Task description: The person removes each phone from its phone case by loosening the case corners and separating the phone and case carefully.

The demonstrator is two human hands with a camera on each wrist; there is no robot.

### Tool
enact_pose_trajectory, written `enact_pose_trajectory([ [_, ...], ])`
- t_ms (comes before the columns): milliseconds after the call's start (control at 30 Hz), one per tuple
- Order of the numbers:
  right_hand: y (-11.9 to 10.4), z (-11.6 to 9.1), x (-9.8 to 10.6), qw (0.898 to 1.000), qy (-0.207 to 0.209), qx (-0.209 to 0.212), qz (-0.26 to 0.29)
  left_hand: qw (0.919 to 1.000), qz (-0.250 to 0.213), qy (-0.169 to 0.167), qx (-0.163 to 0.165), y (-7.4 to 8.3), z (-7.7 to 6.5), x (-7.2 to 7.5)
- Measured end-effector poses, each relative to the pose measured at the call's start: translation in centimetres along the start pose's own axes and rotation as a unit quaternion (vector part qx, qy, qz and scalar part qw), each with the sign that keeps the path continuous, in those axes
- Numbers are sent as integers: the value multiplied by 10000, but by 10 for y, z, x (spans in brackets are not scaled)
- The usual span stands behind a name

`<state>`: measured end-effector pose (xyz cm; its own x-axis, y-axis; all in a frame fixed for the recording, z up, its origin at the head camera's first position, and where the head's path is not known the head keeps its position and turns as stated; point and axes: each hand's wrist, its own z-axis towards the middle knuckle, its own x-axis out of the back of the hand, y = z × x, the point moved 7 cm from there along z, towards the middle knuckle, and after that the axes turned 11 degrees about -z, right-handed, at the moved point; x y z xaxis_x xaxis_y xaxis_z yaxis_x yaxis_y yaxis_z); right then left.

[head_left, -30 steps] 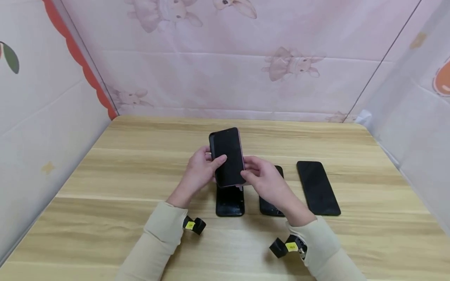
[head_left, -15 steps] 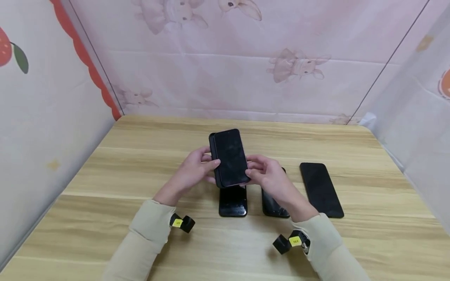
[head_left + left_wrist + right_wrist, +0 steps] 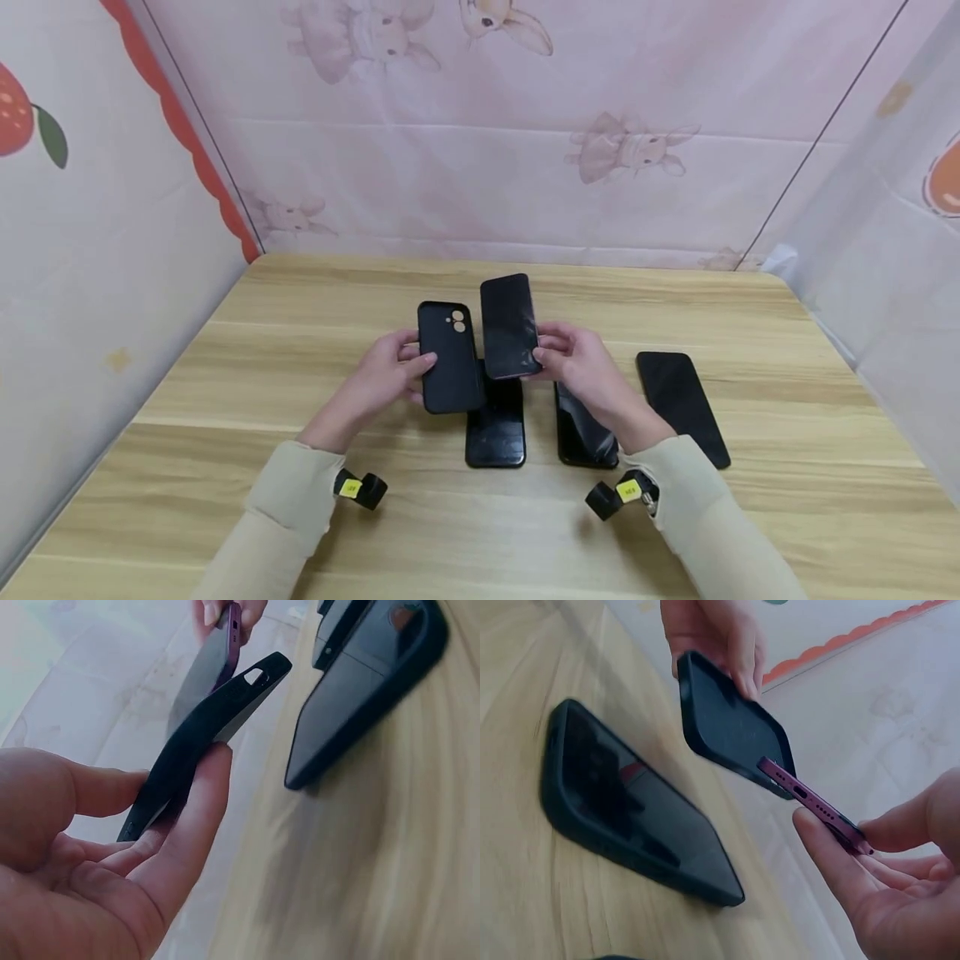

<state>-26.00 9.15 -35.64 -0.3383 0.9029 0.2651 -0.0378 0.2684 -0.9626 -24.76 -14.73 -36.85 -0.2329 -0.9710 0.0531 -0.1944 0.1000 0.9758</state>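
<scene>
My left hand point(image 3: 382, 371) pinches a black phone case point(image 3: 450, 367) by its left edge, thumb on the inner face. Its camera cutouts show at the top right. In my right hand point(image 3: 581, 354) is a phone point(image 3: 510, 325) with a dark screen, gripped at its lower right side. The right wrist view shows this phone's purple frame point(image 3: 817, 804) with a charging port, close to the case's rim. Case and phone are apart, both held above the table. Below them a black phone in a case point(image 3: 497, 433) lies on the table, its upper part covered.
Another dark cased phone point(image 3: 585, 429) lies under my right forearm, partly hidden. Farther right is a larger black phone point(image 3: 682, 404), flat on the wooden table point(image 3: 810, 467). Patterned cloth walls point(image 3: 450, 183) enclose the table at the back and sides.
The phone has come out of the black case. The left hand moved left and lower with the case, while the right hand holds the phone to its right.
</scene>
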Motion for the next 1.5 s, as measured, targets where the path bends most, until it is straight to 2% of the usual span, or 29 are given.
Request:
enact_pose_trajectory([
  [300,17,26,11,9988,289,-402,61,9994,273,120,148,-15,-13,20],
  [567,26,46,18,9961,423,-730,-256,9984,443,47,346,-25,-19,25],
  [800,34,59,16,9934,448,-1006,-307,9931,984,300,561,-28,-20,29],
  [967,38,63,15,9928,442,-1072,-315,9825,1724,527,474,-28,-19,33],
  [1167,44,67,15,9914,380,-1121,-561,9637,2533,772,339,-28,-22,37],
  [1300,44,69,16,9847,444,-1032,-1331,9526,2910,843,267,-27,-24,38],
  [1400,39,68,19,9715,586,-836,-2139,9462,3112,865,185,-25,-24,38],
  [1500,32,64,21,9598,620,-677,-2651,9334,3465,933,-21,-21,-25,38],
])
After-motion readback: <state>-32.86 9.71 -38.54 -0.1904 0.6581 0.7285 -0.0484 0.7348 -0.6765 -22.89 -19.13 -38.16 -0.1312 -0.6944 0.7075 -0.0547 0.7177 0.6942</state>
